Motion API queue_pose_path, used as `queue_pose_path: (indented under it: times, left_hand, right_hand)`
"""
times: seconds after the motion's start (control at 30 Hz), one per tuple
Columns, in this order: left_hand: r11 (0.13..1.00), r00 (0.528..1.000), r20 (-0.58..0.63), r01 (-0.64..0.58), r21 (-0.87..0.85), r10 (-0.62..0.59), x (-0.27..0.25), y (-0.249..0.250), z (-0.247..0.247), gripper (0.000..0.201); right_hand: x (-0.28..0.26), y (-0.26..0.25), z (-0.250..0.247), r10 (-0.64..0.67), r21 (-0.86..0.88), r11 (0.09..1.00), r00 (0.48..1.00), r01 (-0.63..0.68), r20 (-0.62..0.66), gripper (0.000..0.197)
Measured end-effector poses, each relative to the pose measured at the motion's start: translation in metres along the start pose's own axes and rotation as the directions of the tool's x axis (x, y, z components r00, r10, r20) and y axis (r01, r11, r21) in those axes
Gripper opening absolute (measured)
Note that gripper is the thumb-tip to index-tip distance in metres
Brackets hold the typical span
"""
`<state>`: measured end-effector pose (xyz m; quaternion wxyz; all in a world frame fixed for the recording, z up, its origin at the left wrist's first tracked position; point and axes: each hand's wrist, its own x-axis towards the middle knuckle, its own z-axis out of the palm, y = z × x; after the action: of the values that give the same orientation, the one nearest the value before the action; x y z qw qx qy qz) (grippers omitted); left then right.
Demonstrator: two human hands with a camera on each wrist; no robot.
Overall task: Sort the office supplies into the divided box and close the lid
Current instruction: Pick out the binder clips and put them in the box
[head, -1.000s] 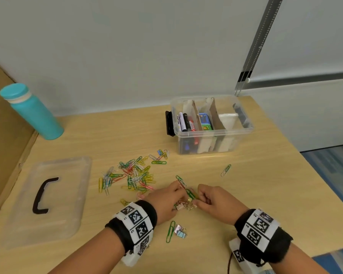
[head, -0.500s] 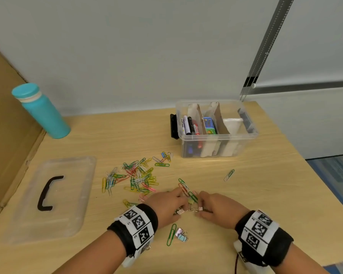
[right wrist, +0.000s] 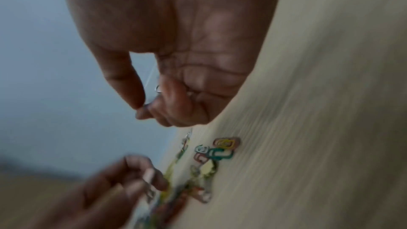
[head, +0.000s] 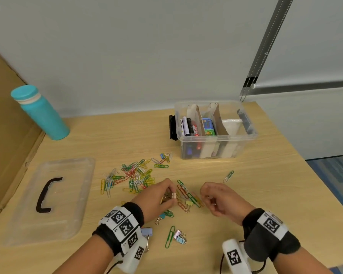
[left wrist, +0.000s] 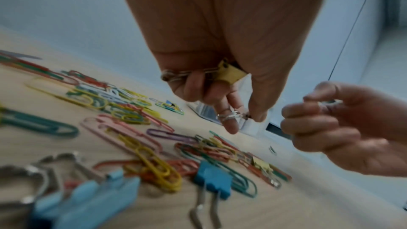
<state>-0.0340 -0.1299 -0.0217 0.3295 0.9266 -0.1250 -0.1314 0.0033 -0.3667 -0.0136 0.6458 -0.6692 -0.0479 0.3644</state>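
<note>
The clear divided box (head: 216, 153) stands open at the back right, with markers and a green-blue pack in its left compartments. Loose coloured paper clips (head: 135, 175) lie scattered mid-table. My left hand (head: 171, 195) hovers over them; it holds a yellow binder clip (left wrist: 231, 74) in the palm and pinches a small pink binder clip (head: 173, 195) at the fingertips. My right hand (head: 208, 196) is apart from it to the right, thumb and forefinger pinching a small silvery wire piece (left wrist: 328, 103). A yellow binder clip (head: 189, 203) lies between the hands.
The clear lid (head: 48, 198) with a black handle lies at the left. A teal bottle (head: 40, 113) stands back left beside a cardboard wall. More binder clips (head: 179, 236) and a green paper clip (head: 169, 236) lie near my wrists. One stray paper clip (head: 228, 176) lies right of centre.
My hands were touching over a cluster of binder clips; now they have drawn apart, the right hand shifting right with the small silvery piece, the left keeping its binder clips.
</note>
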Motion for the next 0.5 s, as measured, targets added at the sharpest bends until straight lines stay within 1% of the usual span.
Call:
queue_pose_path:
  times: [0.03,0.07,0.1,0.13,0.17,0.2,0.27,0.37,0.43,0.47,0.5]
  left_hand:
    - [1.0,1.0,-0.027,0.016,-0.014,-0.016,-0.001,-0.001,-0.003,0.018]
    - [0.999,0.998,-0.053,0.027,-0.025,-0.028,-0.002,-0.001,-0.005,0.017]
    - [0.999,0.996,-0.077,0.033,-0.037,-0.036,-0.004,-0.002,-0.007,0.017]
    - [0.998,0.994,-0.097,0.034,-0.052,-0.039,-0.005,-0.002,-0.01,0.016]
    - [0.997,0.993,-0.115,0.031,-0.067,-0.038,-0.007,-0.002,-0.012,0.015]
    - [0.997,0.991,-0.129,0.029,-0.077,-0.039,-0.008,-0.002,-0.014,0.015]
    - [0.995,0.987,-0.151,0.034,-0.091,-0.047,-0.011,-0.002,-0.016,0.013]
    - [0.994,0.984,-0.169,0.043,-0.098,-0.06,-0.011,-0.004,-0.018,0.012]
    - [0.995,0.982,-0.177,0.056,-0.089,-0.071,-0.009,-0.004,-0.018,0.012]
    - [0.994,0.981,-0.178,0.062,-0.085,-0.077,-0.008,-0.003,-0.019,0.013]
    - [0.995,0.98,-0.181,0.066,-0.08,-0.08,-0.007,-0.001,-0.019,0.013]
  right_hand:
    - [0.001,-0.001,0.004,-0.067,-0.311,0.949,0.997,0.056,-0.024,0.012]
    - [0.003,-0.002,0.006,-0.148,-0.596,0.794,0.989,0.12,0.001,0.006]
    - [0.006,-0.001,0.009,-0.194,-0.792,0.584,0.978,0.18,0.079,0.009]
    - [0.008,-0.001,0.011,-0.18,-0.897,0.39,0.973,0.209,0.148,0.019]
    - [0.01,-0.002,0.013,-0.151,-0.939,0.263,0.971,0.221,0.186,0.027]
    - [0.013,-0.002,0.015,-0.13,-0.957,0.185,0.971,0.225,0.203,0.032]
    - [0.019,-0.002,0.016,-0.104,-0.967,0.091,0.968,0.24,0.23,0.031]
    - [0.026,-0.002,0.018,-0.076,-0.967,0.027,0.965,0.255,0.252,0.022]
    - [0.024,-0.003,0.018,-0.069,-0.964,0.032,0.963,0.264,0.262,0.02]
    - [0.022,-0.005,0.016,-0.072,-0.962,0.057,0.962,0.267,0.262,0.02]
    - [0.018,-0.01,0.013,-0.084,-0.958,0.103,0.962,0.268,0.26,0.019]
